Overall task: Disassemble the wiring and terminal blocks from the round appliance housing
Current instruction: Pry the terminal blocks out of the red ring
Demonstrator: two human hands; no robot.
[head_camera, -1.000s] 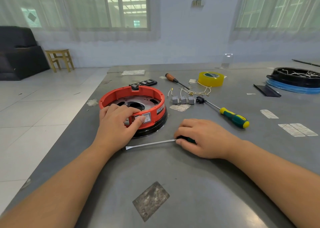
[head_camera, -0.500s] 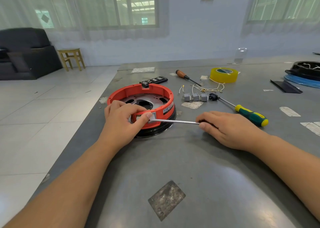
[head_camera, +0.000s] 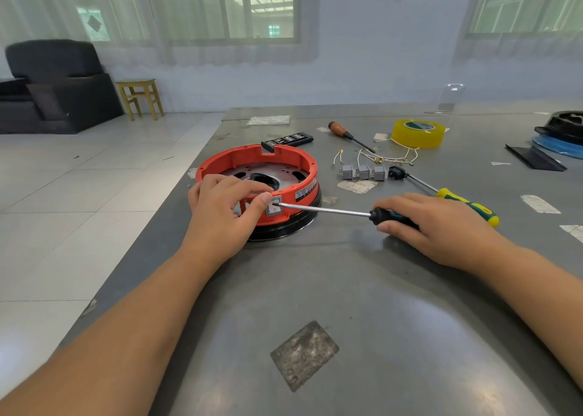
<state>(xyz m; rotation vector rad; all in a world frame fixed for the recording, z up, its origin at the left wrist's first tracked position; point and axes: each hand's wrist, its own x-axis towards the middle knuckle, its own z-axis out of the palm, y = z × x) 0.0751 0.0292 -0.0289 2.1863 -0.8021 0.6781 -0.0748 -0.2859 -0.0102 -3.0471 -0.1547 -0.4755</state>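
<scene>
Left hand (head_camera: 220, 217) grips the near rim of the orange housing (head_camera: 257, 182), thumb beside the rocker switch (head_camera: 273, 206), while the right hand (head_camera: 432, 223) holds a screwdriver (head_camera: 334, 210) tipped against that switch; best pry gently at its edge, steadying the housing.

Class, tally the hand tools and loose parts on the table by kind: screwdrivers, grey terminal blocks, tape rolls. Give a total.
Screwdrivers: 3 (one held, green-yellow handle, brown handle)
Grey terminal blocks: 3
Tape rolls: 1
Total: 7
</scene>
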